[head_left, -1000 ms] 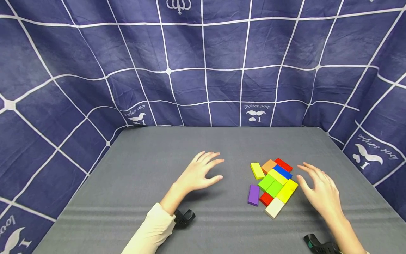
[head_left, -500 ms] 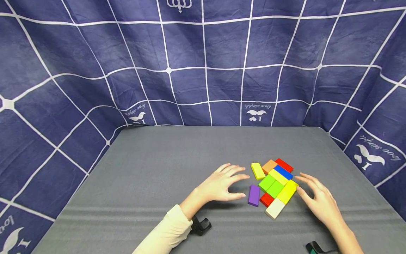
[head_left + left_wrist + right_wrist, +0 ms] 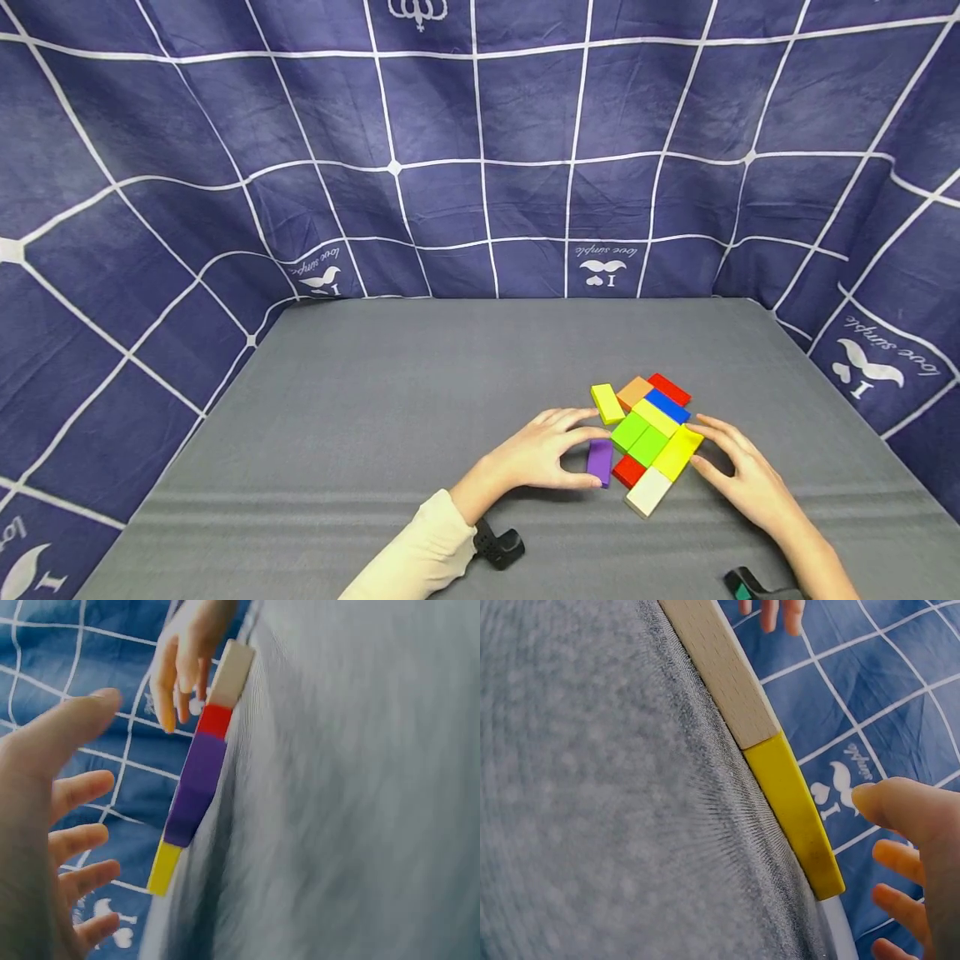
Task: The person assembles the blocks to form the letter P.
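My left hand (image 3: 543, 454) hovers over the left side of a flat group of coloured wooden blocks, fingers spread and relaxed. Its thumb overlaps the near end of the purple block (image 3: 600, 467) in the head view; the left wrist view shows a gap between thumb and purple block (image 3: 196, 784). On the opposite side my right hand (image 3: 742, 475) has loosely bent fingers beside the right yellow block (image 3: 678, 452). In the right wrist view that yellow block (image 3: 799, 817) touches a plain wood block (image 3: 724, 671), and the thumb stays apart from both. Neither hand holds anything.
Green (image 3: 630, 429), blue (image 3: 667, 406), orange (image 3: 634, 392) and red (image 3: 670, 388) blocks lie together with others on the grey cloth-covered table (image 3: 390, 375). A slanted yellow block (image 3: 607, 404) lies at the group's left. A blue checked curtain (image 3: 525, 200) surrounds the back and sides.
My left hand has moved right across the table to the purple block. My right hand has shifted slightly left, closer to the yellow block. The blocks lie as before.
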Tool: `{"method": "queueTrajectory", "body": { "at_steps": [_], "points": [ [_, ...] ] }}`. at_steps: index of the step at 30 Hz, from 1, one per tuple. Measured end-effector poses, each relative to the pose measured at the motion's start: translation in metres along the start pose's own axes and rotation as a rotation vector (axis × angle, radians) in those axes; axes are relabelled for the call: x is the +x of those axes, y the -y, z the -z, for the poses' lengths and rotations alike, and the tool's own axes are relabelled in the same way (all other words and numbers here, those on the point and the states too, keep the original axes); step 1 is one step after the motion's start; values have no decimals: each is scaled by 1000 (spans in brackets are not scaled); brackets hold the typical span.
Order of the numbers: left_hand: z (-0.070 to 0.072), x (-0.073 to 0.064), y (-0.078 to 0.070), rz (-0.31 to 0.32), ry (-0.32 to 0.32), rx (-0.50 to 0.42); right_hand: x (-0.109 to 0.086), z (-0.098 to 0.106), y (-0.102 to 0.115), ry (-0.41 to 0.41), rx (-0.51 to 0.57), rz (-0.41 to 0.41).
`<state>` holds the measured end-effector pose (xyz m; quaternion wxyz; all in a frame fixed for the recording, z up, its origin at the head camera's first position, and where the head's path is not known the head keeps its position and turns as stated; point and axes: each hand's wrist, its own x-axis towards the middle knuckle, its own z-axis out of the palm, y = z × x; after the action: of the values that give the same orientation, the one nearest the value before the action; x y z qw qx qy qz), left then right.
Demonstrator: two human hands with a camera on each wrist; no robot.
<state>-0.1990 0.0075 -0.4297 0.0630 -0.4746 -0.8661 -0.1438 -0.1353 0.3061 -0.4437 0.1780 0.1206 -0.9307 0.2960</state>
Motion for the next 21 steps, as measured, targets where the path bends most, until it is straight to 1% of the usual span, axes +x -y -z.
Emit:
{"method": "queueTrajectory", "body": {
  "at_steps": [2,6,7,9,11,16,18,21],
  "points": [
    [-6,-2,-2,7,50,-5,0,-2,-1,-1,17,30],
    [-16,-6,-5,20,186,11,0,-4,-2,11,54,104],
    [-17,-6,-4,26,210,12,0,-5,-2,18,57,111],
    [-19,-6,-4,34,234,5,-1,-6,-2,42,52,114],
    [-19,-6,-3,36,228,-5,-1,-7,-2,72,48,101],
    [-19,-5,-1,29,166,-17,-1,-7,-2,104,42,77],
    [-19,-5,-2,32,139,-36,-2,-7,-3,103,29,90],
    [-19,-6,-3,27,100,-49,-4,-8,-5,88,-8,136]
  ]
}}
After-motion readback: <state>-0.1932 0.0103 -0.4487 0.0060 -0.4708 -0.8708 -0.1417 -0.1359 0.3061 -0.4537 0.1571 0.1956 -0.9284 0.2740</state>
